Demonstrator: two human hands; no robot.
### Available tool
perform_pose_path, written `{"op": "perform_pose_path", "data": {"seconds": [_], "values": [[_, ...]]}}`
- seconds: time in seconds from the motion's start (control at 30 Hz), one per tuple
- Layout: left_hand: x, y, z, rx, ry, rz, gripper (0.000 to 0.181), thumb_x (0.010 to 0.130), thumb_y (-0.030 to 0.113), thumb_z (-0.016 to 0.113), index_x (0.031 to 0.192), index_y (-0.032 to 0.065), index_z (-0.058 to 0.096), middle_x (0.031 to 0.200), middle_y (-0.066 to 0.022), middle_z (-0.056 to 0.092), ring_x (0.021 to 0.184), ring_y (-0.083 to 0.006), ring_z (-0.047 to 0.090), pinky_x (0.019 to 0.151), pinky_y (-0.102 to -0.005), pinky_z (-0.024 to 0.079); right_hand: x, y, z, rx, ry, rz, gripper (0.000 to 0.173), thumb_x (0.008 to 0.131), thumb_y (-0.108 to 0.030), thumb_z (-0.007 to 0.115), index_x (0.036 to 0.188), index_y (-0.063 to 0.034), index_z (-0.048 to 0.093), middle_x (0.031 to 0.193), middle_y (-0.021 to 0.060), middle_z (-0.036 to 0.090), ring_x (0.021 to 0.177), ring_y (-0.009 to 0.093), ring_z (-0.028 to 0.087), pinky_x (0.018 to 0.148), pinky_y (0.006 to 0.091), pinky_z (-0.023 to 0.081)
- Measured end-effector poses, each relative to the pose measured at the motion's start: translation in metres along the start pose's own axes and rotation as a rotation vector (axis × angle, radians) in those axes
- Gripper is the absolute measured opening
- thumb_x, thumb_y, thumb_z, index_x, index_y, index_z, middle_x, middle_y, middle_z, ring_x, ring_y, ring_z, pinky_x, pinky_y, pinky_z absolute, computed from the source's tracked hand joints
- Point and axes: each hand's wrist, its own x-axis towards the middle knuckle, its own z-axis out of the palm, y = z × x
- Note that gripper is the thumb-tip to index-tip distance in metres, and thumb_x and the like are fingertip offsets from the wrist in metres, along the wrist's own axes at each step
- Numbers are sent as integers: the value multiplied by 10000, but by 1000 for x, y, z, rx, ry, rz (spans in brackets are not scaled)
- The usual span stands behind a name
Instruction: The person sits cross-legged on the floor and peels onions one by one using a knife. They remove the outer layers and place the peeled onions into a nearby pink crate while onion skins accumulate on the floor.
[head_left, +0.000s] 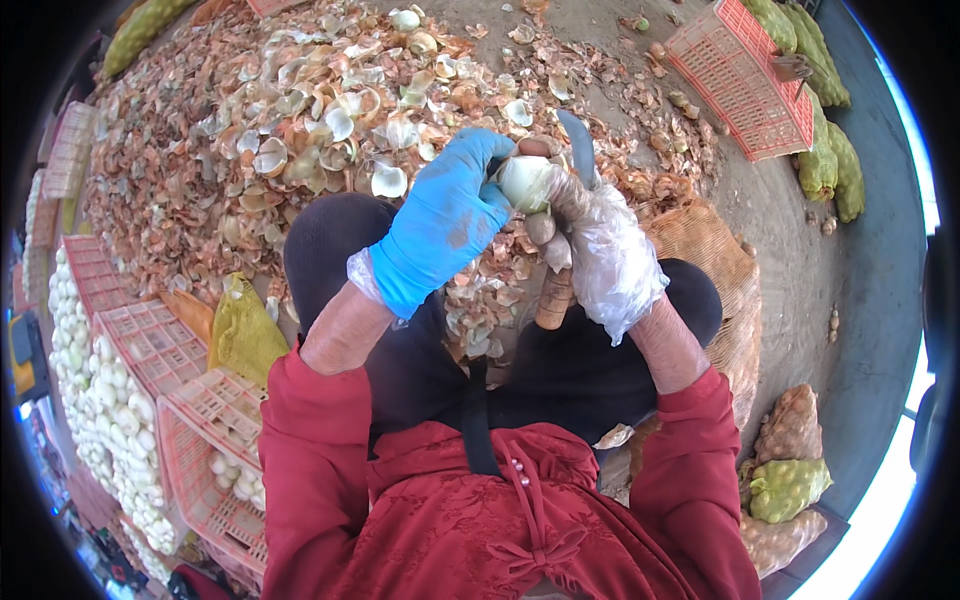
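Note:
A partly peeled white onion (523, 182) is held up between my two hands, above the gap between my knees. My left hand (450, 214), in a dirty blue glove, grips the onion from its left side. On the other side, my right hand (604, 244), covered by a clear plastic glove, has its thumb and bare-looking fingertips against the onion. The same right hand holds a knife with a curved steel blade (579, 146) pointing up and a wooden handle (555, 298) sticking out below the fist. Part of the handle is hidden by the fingers.
Onion skins (300, 135) cover the ground ahead. A mesh sack (705, 262) lies by my right knee. Pink plastic crates (210, 510) and heaped peeled onions (112, 405) stand at left. Another crate (739, 82) leans near green sacks (844, 169) at upper right.

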Motion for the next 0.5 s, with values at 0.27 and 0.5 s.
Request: {"op": "perform_pose_path", "data": {"seconds": [0.27,0.5], "values": [[-1,5,-3,-22,-40,39,387,788,-50,594,1159,46,535,957,-78,512,845,-196,555,769,-277,461,-4,23,10,367,154,-12,411,1007,-384,393,1266,-75,474,740,-36,474,619,29,416,542,153,355],[5,2,0,271,-159,122,497,781,111,684,1237,24,509,1077,-133,518,996,-298,536,896,-356,438,9,34,1,50,305,-84,344,977,-371,479,1095,-57,559,674,-29,519,480,32,433,423,150,350]]}}
